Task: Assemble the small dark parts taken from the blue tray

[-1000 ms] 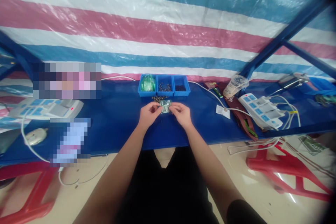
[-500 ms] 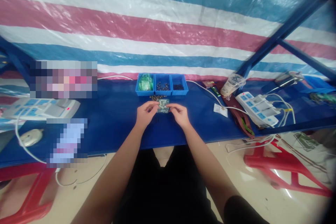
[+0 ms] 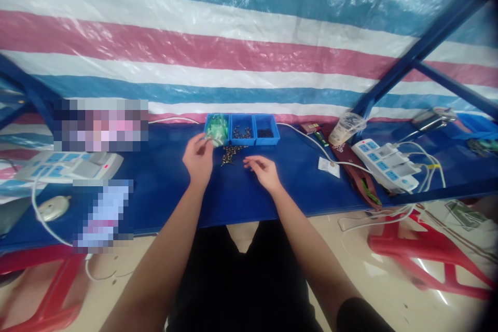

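Head view: left hand [image 3: 205, 141], half-curled, hold unclear, is at the green bags [image 3: 218, 127] left of the middle tray [image 3: 249, 142], likely a bag-handling step. Right hand [image 3: 264, 171], loosely parted, seemingly empty, is near the metal pieces [image 3: 229, 154] before that tray. Next needs fingertip precision.

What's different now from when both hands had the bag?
The left hand moved left and forward, to the left blue tray; I can't tell whether it still holds the little bag. The right hand let go of that bag. The trays and cup stayed put.
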{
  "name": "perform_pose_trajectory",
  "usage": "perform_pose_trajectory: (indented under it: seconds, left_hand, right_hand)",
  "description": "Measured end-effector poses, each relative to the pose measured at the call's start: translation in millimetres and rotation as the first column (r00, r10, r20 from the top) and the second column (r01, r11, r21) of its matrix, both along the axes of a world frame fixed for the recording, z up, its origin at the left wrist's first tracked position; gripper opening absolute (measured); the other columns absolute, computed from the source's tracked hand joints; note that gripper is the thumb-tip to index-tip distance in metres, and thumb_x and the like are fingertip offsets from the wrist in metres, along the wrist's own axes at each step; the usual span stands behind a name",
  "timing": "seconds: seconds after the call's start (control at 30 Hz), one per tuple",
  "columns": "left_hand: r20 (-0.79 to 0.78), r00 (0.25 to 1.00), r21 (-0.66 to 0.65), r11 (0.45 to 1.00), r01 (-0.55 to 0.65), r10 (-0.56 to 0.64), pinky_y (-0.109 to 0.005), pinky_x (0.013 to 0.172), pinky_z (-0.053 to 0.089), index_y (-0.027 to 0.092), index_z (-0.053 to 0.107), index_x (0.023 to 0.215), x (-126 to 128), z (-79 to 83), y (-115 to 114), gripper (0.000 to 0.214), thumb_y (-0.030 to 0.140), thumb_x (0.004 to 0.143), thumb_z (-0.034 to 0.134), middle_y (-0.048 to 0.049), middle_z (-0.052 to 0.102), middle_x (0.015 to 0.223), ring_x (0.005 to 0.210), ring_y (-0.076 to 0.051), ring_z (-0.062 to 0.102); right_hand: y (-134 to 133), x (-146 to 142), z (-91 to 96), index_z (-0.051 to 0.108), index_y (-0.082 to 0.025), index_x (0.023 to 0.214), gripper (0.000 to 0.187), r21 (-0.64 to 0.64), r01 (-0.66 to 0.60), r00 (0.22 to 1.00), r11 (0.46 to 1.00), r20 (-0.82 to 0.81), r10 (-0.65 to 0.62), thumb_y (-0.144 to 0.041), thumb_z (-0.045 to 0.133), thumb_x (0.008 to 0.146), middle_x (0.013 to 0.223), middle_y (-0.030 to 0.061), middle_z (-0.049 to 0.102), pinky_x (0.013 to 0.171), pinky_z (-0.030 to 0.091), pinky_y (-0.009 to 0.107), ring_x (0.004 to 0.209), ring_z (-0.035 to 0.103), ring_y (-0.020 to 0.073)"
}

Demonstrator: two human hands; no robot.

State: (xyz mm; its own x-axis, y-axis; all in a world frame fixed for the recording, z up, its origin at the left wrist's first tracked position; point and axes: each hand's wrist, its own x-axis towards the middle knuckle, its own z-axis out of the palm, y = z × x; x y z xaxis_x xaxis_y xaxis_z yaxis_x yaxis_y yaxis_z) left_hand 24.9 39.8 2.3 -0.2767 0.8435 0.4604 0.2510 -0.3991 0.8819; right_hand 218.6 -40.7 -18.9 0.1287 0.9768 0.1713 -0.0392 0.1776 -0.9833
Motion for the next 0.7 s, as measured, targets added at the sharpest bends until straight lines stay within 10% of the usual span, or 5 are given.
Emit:
perform_pose_trajectory:
  seconds: [0.33, 0.7]
  left_hand:
    - [-0.375, 0.926, 0.063, 0.996, 0.058, -0.03, -0.042, 0.098, 0.046, 0.022, 0.064, 0.122, -4.2, 8.3, 56.7, 0.037, 0.028, 0.086, 0.061, -0.0067, 0.072, 0.102, 0.095, -0.022, 0.065]
    - [-0.625, 0.781, 0.029, 1.0, -0.006, 0.023, -0.058, 0.104, 0.026, 0.028, 0.067, 0.12, -6.9, -0.2, 46.2, 0.035, 0.037, 0.087, 0.06, -0.0107, 0.058, 0.129, 0.121, -0.037, 0.042]
  right_hand:
    - [1.4, -2.4, -0.9, 0.071, -0.018, 0.094, 0.033, -0.039, -0.038, 0.999, 0.998, -0.015, 0.038, -0.048, 0.065, 0.082, 0.078, 0.0054, 0.074, 0.069, 0.056, 0.031, 0.068, 0.069, 0.0156]
    - [0.9, -0.9, -4.2, 0.072, -0.019, 0.098, 0.025, -0.028, -0.061, 0.99, 0.998, 0.123, 0.064, -0.039, 0.063, 0.085, 0.08, 0.0044, 0.073, 0.066, 0.052, 0.027, 0.068, 0.067, 0.0139]
